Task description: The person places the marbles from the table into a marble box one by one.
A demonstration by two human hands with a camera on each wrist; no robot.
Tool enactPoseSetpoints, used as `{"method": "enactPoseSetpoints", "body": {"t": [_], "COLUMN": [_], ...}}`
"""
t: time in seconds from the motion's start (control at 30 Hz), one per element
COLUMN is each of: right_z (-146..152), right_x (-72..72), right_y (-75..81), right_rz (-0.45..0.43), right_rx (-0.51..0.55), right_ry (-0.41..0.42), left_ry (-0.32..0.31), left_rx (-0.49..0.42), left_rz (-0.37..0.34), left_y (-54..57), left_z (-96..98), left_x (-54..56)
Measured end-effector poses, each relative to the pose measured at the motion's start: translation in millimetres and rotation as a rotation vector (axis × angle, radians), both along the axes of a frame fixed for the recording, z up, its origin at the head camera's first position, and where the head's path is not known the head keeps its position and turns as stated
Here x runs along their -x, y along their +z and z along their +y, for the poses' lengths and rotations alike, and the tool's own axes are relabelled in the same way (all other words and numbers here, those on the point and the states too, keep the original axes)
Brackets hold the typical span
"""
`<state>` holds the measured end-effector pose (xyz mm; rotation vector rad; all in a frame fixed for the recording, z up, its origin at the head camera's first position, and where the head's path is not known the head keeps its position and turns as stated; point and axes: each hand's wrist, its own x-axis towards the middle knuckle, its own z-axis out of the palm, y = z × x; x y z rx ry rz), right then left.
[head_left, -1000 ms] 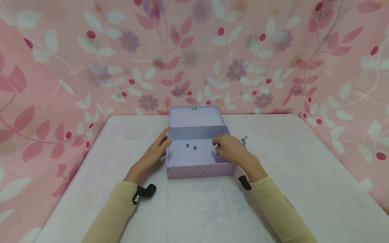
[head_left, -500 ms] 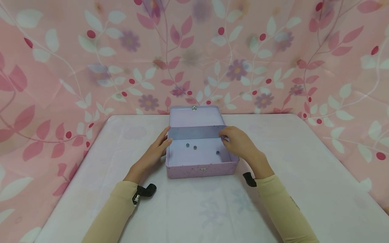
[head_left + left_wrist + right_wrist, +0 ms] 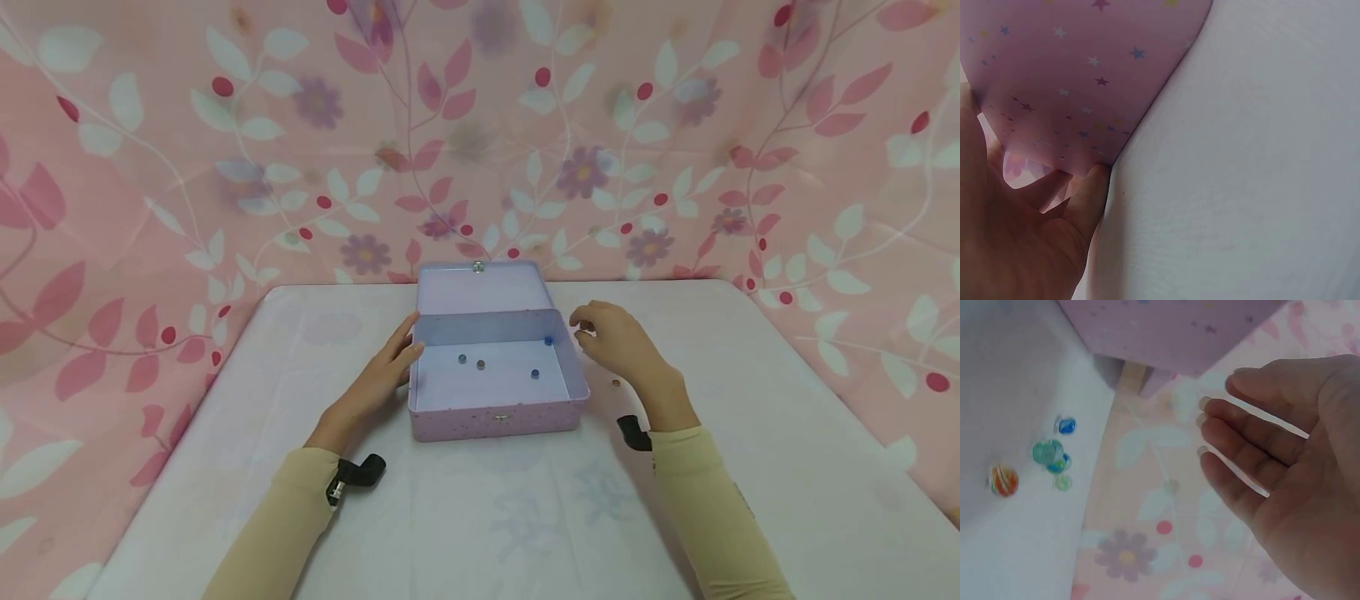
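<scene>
We see a star-printed lilac-pink box [image 3: 495, 423] on the tabletop [image 3: 465, 525], its hinged lid [image 3: 483, 290] open at the far side. Inside, we count four marbles [image 3: 481, 365], spaced apart, one near the far right corner. To the right of it, we find loose marbles [image 3: 1047, 452]: blue, teal and green ones grouped, an orange one [image 3: 1004, 481] nearby.

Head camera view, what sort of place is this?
Probably a makeshift indoor recording spot, though the wider room is out of view: a pale table, a pink floral backdrop behind it, and a black device at the left wrist.
</scene>
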<state>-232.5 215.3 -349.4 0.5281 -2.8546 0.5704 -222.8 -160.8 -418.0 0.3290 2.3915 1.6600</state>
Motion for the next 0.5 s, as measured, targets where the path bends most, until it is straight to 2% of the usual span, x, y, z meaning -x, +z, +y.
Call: {"method": "enactPoseSetpoints", "body": {"t": [0.2, 0.5], "right_z": [22, 45], "right_x": [2.3, -3.8], "right_y": [3.2, -0.8], "right_rz": [-0.137, -0.484], "right_rx": [-0.059, -0.149], "right_ry": [-0.049, -0.08], "left_ry": [-0.018, -0.027], "left_rx": [0.01, 0.0], "left_rz": [-0.036, -0.029], "left_y": [24.1, 25.3], "left_z": [2.5, 2.8], "left_x": [-12.9, -14.4]}}
